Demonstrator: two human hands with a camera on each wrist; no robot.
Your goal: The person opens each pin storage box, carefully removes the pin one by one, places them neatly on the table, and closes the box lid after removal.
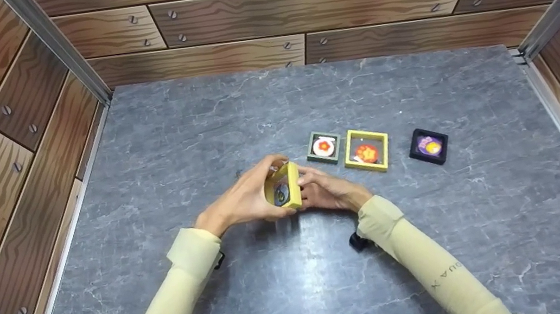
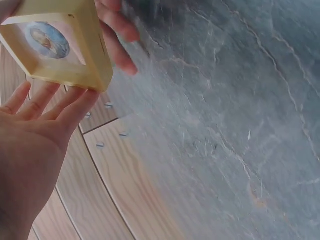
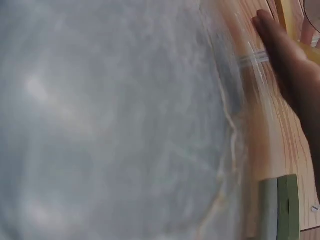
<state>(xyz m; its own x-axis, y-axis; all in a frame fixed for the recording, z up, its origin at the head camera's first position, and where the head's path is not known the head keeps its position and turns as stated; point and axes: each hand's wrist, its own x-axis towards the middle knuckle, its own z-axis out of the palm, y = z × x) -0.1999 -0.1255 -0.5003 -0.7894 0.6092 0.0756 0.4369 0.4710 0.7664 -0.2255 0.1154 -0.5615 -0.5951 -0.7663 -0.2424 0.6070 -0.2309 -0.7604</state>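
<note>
A yellow square display frame [image 1: 293, 185] stands upright between the hands, with a round bluish badge [image 2: 47, 40] in its clear middle. My left hand [image 1: 242, 198] grips it, thumb and fingers spread across opposite edges. From the other side, my right hand [image 1: 331, 191] holds the same frame, its bent fingers at the right edge and partly hidden. Just beyond the right hand lie a green frame [image 1: 309, 156] with a white and red disc and a larger yellow frame [image 1: 386, 150] with an orange-red disc.
A black frame [image 1: 440, 158] with a purple and yellow disc lies farther right on the grey marbled table [image 1: 198, 119]. Wood-patterned panels [image 1: 228, 19] close off the back and both sides. A green frame edge [image 3: 287, 207] shows low in the right wrist view.
</note>
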